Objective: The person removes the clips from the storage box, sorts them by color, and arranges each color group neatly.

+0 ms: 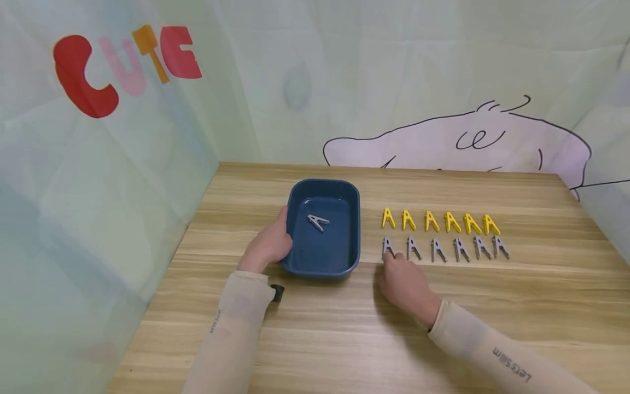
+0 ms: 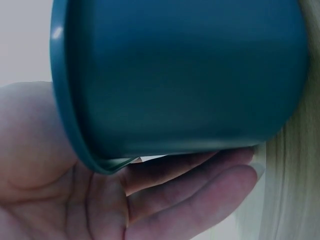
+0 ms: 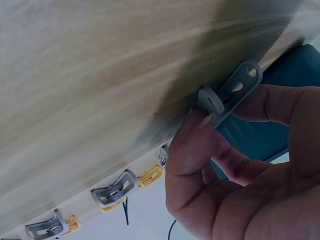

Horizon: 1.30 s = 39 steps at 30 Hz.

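A dark blue rectangular plastic bin (image 1: 353, 241) stands on the table with one grey clothespin (image 1: 317, 221) lying inside. At the bin's left side, my left hand (image 1: 268, 243) holds the wall, its fingers (image 2: 195, 205) stretched down along the outside; the thumb is hidden in the left wrist view. My right hand (image 1: 406, 284) pinches a grey clothespin (image 3: 242, 85) between thumb and fingers, at the left end of a row of grey clothespins (image 1: 437, 250). Just behind runs a row of yellow clothespins (image 1: 431, 221).
The wood-grain table (image 1: 315, 339) is backed by a pale cloth (image 1: 394, 82) with printed letters and a line drawing. A small black object (image 1: 278, 293) shows beside the left sleeve's cuff.
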Available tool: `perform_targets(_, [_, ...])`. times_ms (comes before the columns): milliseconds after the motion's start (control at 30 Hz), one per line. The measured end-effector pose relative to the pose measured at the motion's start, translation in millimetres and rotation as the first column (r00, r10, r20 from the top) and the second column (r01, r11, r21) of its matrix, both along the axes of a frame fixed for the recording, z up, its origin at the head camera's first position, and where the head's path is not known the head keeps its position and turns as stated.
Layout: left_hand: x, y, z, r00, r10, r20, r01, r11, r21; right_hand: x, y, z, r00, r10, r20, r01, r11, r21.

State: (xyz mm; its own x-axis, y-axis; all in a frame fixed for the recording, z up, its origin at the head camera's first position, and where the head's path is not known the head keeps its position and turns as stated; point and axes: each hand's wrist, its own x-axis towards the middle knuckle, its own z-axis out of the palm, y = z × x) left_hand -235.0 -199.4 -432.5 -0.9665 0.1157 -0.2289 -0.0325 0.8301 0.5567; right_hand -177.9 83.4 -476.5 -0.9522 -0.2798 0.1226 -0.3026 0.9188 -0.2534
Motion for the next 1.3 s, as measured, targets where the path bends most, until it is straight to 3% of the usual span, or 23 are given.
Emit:
perform_targets(167, [0.9, 0, 0.5, 1.000, -0.006, -0.005, 0.006, 1.000, 0.002, 0.7, -1, -2.4, 0.999, 0.013, -0.037, -0.013, 1.000, 0.001])
perform_targets(467, [0.2, 1, -0.5, 1.000, -0.004, 0.000, 0.004, 1.000, -0.011, -2.8, 1, 3.0, 1.000, 0.025, -0.007, -0.025, 1.000, 0.019])
perform_targets(700, [1.0, 1, 0.7, 1.000, -0.003, 0.008, 0.003, 1.000, -0.025, -11.0, -2, 28.1, 0.999, 0.001, 0.049, -0.001, 1.000, 0.009])
perform_targets(967, [1.4, 0, 1.2, 1.000, 0.006, 0.013, -0.006, 1.000, -0.017, -24.0, -13, 60.2, 0.999, 0.054, -0.008, -0.054, 0.997, -0.049])
perform_targets(1300, [1.2, 1, 0.6, 1.000, 0.003, -0.002, -0.003, 1.000, 0.009, -46.2, -42, 85.5, 0.998, 0.067, 0.022, -0.065, 0.996, -0.067])
